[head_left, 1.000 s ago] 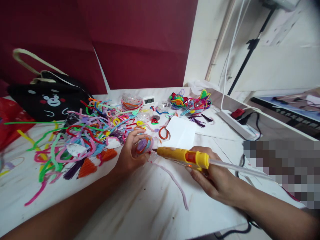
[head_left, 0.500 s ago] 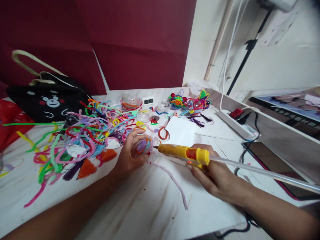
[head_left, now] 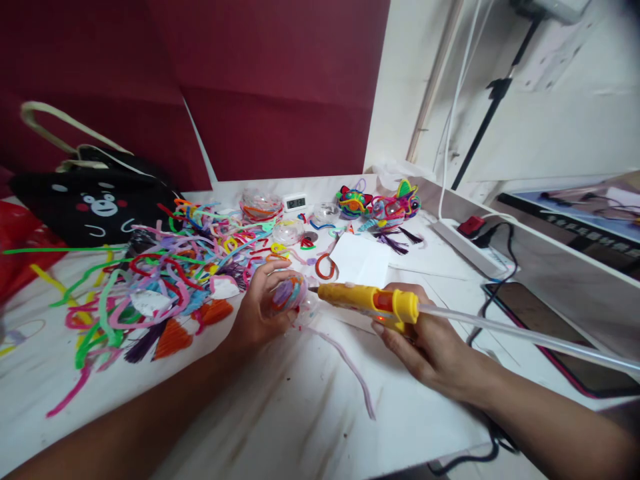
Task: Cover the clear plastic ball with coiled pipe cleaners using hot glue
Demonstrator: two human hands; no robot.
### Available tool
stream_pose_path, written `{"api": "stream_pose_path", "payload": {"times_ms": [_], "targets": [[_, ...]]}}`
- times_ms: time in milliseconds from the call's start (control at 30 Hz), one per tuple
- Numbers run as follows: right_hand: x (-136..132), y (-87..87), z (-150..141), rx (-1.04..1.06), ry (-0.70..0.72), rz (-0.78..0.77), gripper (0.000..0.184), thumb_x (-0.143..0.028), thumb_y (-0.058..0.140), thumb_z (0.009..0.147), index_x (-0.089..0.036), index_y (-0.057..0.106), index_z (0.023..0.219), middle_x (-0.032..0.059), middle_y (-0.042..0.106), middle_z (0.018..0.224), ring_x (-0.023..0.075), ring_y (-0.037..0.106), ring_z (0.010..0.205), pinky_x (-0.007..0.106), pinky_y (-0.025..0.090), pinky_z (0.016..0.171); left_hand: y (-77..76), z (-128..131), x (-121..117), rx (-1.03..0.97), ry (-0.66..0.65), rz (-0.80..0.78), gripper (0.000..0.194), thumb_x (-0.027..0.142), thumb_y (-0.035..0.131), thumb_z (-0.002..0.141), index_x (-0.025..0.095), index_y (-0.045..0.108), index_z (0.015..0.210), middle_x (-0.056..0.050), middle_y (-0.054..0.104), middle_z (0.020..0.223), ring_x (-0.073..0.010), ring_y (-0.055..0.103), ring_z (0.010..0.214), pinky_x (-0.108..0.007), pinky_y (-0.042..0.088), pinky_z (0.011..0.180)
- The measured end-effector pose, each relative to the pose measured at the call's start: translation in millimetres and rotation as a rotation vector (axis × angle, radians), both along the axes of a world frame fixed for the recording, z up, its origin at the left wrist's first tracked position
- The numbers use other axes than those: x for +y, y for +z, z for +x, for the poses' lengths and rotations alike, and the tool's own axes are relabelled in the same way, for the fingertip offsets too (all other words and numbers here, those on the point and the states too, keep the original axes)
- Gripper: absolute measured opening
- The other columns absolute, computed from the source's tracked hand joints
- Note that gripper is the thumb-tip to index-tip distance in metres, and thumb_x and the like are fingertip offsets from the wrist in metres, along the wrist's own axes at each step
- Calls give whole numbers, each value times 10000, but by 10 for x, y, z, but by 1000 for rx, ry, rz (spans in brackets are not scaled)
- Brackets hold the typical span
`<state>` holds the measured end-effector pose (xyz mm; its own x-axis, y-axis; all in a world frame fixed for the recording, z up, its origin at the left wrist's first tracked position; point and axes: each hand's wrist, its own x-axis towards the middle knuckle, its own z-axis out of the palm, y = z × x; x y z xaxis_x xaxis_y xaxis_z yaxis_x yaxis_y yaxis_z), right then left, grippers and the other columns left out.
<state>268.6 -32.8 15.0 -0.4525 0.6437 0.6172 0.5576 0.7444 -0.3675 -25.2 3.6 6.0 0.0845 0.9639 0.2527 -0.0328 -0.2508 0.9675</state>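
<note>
My left hand [head_left: 263, 303] is wrapped round a clear plastic ball [head_left: 309, 308] decorated with purple, orange and blue pipe cleaner. In my right hand [head_left: 430, 343] is a yellow hot glue gun [head_left: 367, 303], its small light lit orange-red. The gun's dark nozzle points left, right at the ball's side; whether it touches I cannot tell. A long clear glue stick [head_left: 505, 328] sticks out of the gun's back. From beneath the ball a pale lilac pipe cleaner [head_left: 350, 367] trails over the white table [head_left: 280, 427]. My palm hides part of the ball.
Tangled pipe cleaners [head_left: 170, 280] and tassels heap up on the left before a black bag [head_left: 95, 203]. Decorated balls [head_left: 354, 201], a small digital clock [head_left: 296, 203] and white paper [head_left: 361, 259] lie behind my hands. A power strip [head_left: 470, 248], cables and a phone [head_left: 560, 340] are at right.
The glue gun's nozzle has shifted slightly up and right along the ball, and the gun has tilted a little. My left hand keeps its hold on the ball.
</note>
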Motion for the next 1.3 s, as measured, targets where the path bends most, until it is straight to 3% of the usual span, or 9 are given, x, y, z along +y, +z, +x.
{"api": "stream_pose_path", "payload": {"times_ms": [333,600,800,1200,1300], "targets": [[-27,26,-28,-20,59,50,250,-222,557,1026,-330,524,1249,66,752,1138,264,737,739,408,647,665,-45,-25,5,-22,-3,-10,617,223,880,714,287,636,1277,-52,785,1239,-283,739,1117,-375,573,917],[-42,86,-74,-30,84,66,215,-215,530,1041,-323,463,1215,10,767,921,239,714,617,362,621,550,-106,-38,37,-32,-13,-9,660,287,922,704,289,631,1296,-68,776,1247,-274,739,1046,-362,556,830],[-37,66,-50,-44,58,92,193,-211,522,1027,-320,466,1176,48,770,1059,243,739,674,389,655,610,-81,-40,3,-33,-24,-81,655,293,907,734,310,615,1321,-48,759,1286,-281,719,1160,-365,562,915],[-11,-13,-19,-22,16,24,213,-228,531,1030,-337,484,1207,80,734,1179,237,724,701,351,624,534,-108,-37,34,-55,-62,-51,631,265,908,729,320,629,1292,-27,777,1222,-268,749,1126,-397,603,934],[-24,4,-22,-22,35,32,236,-218,524,1031,-340,482,1228,75,741,1173,249,741,733,381,656,607,-128,-53,43,-53,-72,-44,615,254,893,749,336,631,1300,-11,775,1225,-244,754,1077,-388,597,917]]}}
